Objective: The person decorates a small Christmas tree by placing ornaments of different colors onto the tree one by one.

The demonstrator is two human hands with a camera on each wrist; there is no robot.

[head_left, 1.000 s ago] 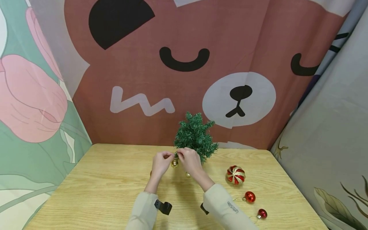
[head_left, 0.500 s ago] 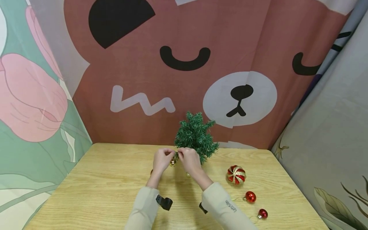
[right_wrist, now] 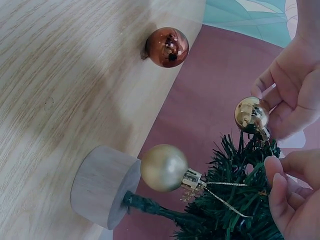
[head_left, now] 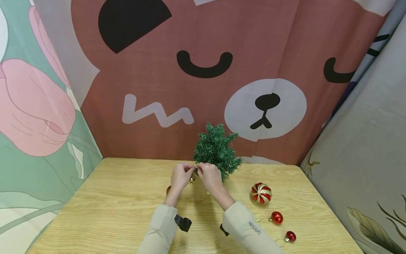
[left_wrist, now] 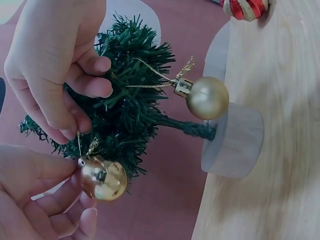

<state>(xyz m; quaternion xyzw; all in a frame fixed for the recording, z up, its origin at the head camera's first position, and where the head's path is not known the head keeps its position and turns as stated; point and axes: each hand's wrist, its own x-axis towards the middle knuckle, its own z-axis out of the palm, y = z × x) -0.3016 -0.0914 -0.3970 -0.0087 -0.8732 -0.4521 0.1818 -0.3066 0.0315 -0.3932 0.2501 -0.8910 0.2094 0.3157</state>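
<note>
Mid-frame, the left hand (head_left: 180, 176) is leaning in, pinching a shiny gold ball (left_wrist: 105, 178), the right hand (head_left: 209, 176) its string (left_wrist: 79, 145).

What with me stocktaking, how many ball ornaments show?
6: shiny gold ball at the left hand; matte gold ball on the tree; on the table, copper ball left; striped ball, bright red ball, dark red ball right. Others may be hidden.

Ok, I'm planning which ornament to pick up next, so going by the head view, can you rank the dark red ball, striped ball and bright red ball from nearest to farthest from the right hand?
1. Striped ball: just right of the right hand.
2. Bright red ball: farther right, lower in view.
3. Dark red ball: rightmost and lowest.
</note>
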